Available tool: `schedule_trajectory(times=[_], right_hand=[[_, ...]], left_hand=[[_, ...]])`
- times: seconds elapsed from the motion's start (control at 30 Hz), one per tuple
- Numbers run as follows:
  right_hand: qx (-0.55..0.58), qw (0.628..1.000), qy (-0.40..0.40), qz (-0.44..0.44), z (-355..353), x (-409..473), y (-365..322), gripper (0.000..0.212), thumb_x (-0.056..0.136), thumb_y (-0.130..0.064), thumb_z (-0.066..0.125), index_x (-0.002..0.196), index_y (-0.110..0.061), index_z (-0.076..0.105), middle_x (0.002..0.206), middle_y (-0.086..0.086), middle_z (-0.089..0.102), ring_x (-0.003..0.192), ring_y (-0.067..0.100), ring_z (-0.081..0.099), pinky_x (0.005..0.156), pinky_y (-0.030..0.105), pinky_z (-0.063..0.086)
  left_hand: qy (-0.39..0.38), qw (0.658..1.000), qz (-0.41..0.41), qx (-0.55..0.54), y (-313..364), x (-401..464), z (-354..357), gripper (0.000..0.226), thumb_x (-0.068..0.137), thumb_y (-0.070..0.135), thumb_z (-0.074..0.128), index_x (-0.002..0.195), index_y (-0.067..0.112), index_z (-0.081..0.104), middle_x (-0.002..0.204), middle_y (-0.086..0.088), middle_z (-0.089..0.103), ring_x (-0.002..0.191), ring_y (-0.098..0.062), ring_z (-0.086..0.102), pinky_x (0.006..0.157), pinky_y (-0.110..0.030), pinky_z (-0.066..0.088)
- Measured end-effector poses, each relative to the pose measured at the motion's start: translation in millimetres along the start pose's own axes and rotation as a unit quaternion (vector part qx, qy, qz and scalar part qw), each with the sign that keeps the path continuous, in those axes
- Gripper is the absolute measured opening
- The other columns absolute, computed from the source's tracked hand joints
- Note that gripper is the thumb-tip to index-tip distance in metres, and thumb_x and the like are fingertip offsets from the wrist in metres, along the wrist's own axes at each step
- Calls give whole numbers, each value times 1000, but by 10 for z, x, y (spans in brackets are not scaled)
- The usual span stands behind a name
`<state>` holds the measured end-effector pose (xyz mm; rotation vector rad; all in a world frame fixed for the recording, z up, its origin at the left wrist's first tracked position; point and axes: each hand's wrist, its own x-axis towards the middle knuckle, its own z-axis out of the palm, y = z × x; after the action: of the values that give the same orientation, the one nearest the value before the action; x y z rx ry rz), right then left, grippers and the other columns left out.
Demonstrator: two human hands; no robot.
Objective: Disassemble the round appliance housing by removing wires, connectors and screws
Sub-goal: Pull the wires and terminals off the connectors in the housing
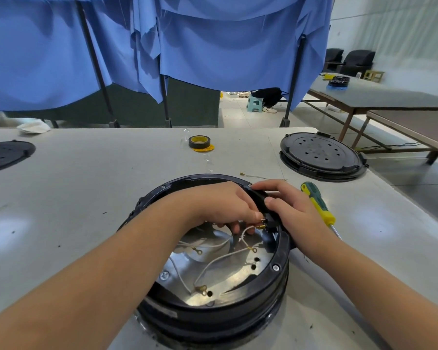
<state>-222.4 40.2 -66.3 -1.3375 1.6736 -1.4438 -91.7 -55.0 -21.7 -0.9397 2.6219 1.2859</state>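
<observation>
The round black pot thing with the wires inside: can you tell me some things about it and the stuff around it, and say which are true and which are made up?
1. The screwdriver with the green and yellow handle lies on the table, right of the round housing. True.
2. The left hand holds the screwdriver. False: it reaches inside the housing, its fingers at a white wire.
3. The right hand grips the housing's rim. True.
4. The roll of tape sits inside the housing. False: it is on the table beyond it.
5. All the wires have been taken out. False: white wires still lie inside.
</observation>
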Motion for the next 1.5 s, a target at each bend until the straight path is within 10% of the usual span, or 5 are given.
schedule_trajectory(times=[1.5], right_hand=[[-2, 1000, -4, -3, 1, 17, 19, 34, 92, 2, 45, 106, -21, 65, 110, 5, 67, 101, 23, 64, 91, 47, 51]], left_hand=[[-3, 998, -58, -36, 37, -16, -17, 16, 92, 24, 58, 88, 19, 73, 72, 12, 73, 51, -1, 50, 53, -20, 35]])
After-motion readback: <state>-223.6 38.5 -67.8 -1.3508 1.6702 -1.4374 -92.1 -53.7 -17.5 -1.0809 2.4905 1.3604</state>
